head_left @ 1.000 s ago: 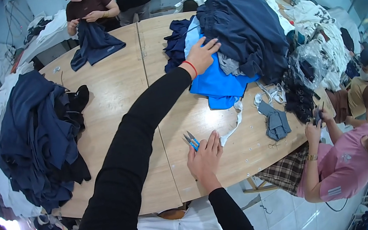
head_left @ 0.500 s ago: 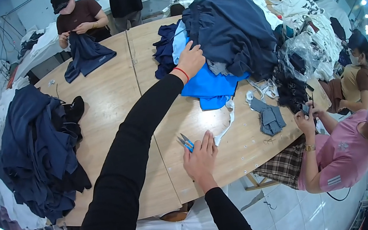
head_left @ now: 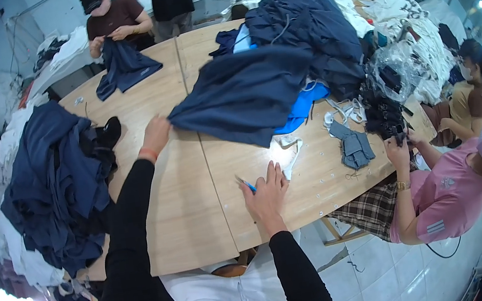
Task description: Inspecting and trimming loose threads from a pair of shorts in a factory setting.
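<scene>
Left hand (head_left: 157,134) is pinching the corner of a dark navy garment (head_left: 245,94), which is stretched flat and wrinkled across the middle of the wooden table (head_left: 182,214). Right hand (head_left: 267,195) lies open, fingers spread, on blue-handled snips (head_left: 245,184) at the near edge.

My left hand (head_left: 155,135) pinches soft, matt navy cloth (head_left: 245,94), a knit-looking garment that drapes in loose folds. My right hand (head_left: 267,193) lies flat on the table (head_left: 181,208), pale wood laminate, smooth with a dull sheen, over small snips (head_left: 246,184) with blue plastic handles. My sleeves are matt black fabric. Near the pile, clear plastic wrap (head_left: 389,68) looks glossy and crinkled.
</scene>
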{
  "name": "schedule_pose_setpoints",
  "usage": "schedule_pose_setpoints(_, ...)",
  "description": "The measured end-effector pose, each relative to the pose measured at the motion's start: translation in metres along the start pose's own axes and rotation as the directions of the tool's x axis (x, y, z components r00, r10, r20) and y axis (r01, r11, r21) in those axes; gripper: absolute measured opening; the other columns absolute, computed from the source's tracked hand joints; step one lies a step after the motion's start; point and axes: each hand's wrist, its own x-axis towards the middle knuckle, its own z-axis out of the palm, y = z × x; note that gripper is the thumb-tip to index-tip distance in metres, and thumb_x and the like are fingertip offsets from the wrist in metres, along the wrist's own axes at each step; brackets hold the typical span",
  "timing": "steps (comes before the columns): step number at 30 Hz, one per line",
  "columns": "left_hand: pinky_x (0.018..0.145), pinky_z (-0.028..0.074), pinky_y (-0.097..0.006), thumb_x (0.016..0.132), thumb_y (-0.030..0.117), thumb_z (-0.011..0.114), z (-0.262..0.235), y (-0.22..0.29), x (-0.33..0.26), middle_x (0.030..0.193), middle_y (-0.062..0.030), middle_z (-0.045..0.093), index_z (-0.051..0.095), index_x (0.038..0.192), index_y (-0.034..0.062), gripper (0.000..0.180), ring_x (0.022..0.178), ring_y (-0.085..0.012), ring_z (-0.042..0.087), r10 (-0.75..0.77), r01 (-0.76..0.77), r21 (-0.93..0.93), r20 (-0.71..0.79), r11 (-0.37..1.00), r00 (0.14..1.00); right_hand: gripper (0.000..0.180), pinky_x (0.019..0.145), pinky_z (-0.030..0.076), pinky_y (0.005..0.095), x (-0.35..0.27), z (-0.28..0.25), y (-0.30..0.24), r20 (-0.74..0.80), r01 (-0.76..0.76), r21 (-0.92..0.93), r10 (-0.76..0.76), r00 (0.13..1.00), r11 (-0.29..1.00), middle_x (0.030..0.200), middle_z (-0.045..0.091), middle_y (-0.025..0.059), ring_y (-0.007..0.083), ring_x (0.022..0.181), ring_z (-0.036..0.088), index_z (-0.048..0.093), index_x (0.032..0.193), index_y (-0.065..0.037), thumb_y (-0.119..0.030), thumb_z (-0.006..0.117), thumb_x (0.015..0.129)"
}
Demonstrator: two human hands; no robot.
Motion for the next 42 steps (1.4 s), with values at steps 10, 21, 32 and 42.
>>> schedule_pose_setpoints(10, 0.096, 0.054, -0.046, 0.093, 0.019, 0.076, -0.093, 0.130, -0.371, 0.109, -0.0149, 0.078, 0.080, 0.095, 0.0039, 0.015, 0.105, -0.0342, 0.072, -0.779, 0.728, -0.276, -0.222, 0.627, 0.587, 0.044, 0.120, 0.027, 0.0617, -0.005, 0.026, 0.010, -0.149, 0.089, -0.006, -0.088, 0.985, 0.996, 0.151, 0.060, 0.0215, 0.0436, 0.150, 0.043, 0.077, 0.084, 0.002, -0.041, 0.076, 0.095)
schedule_pose_setpoints(21, 0.110, 0.037, -0.057, 0.094, 0.021, 0.073, -0.123, 0.120, -0.379, 0.137, -0.0110, 0.067, 0.070, 0.120, 0.0127, 0.027, 0.136, -0.0319, 0.052, -0.761, 0.760, -0.029, -0.011, 0.649, 0.649, 0.029, 0.071, 0.053, 0.0414, -0.027, 0.027, 0.020, -0.237, 0.045, 0.337, 0.039, 0.971, 0.940, 0.091, 0.073, 0.0220, 0.0335, 0.078, 0.070, 0.076, 0.112, 0.003, -0.024, 0.069, 0.106)
schedule_pose_setpoints(32, 0.105, 0.049, -0.024, 0.116, 0.034, 0.054, -0.257, 0.156, -0.157, 0.127, 0.0001, 0.071, 0.059, 0.145, -0.0004, 0.045, 0.114, -0.0068, 0.062, -0.534, -0.273, -0.856, 0.004, -0.439, 0.845, 0.056, 0.073, 0.052, 0.0338, -0.075, 0.002, 0.018, -0.204, -0.181, 0.843, 0.613, 0.763, 0.506, 0.081, 0.067, 0.0070, 0.0163, 0.075, 0.060, 0.068, 0.096, 0.005, -0.044, 0.050, 0.116)
schedule_pose_setpoints(42, 0.094, 0.058, -0.035, 0.113, 0.031, 0.059, -0.105, 0.113, -0.382, 0.134, -0.0139, 0.060, 0.036, 0.155, 0.0069, 0.054, 0.116, -0.0185, 0.064, -0.883, 0.383, -0.917, 0.268, -0.112, 0.385, 0.062, 0.080, 0.058, 0.0365, -0.062, 0.001, 0.027, -0.223, -0.151, 0.864, 0.635, 0.740, 0.480, 0.075, 0.070, 0.0126, 0.0199, 0.075, 0.066, 0.064, 0.090, 0.004, -0.043, 0.036, 0.119)
